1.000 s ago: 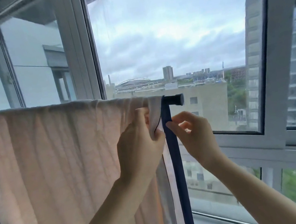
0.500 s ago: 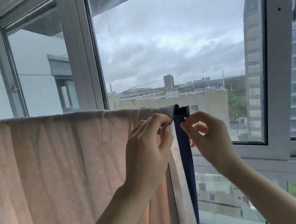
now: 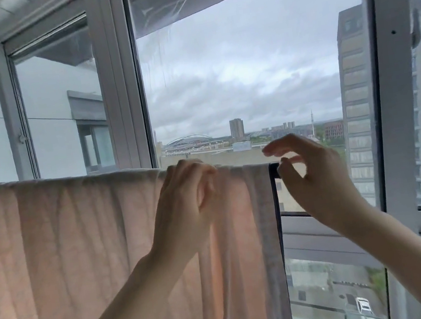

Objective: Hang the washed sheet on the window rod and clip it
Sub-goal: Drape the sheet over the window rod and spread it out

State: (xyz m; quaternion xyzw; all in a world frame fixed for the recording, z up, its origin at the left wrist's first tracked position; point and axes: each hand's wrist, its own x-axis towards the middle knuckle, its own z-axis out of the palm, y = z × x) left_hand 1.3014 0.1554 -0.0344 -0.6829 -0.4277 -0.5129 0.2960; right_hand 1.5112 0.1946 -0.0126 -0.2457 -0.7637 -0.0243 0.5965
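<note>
Now the left hand [image 3: 188, 201] grips a bunch of sheet [image 3: 69, 262] at the rod [image 3: 274, 170]; the right hand [image 3: 313, 179], fingers loosely spread, holds nothing beside the rod's end. Best to tug the hem level (no clip visible) before pinning.
</note>
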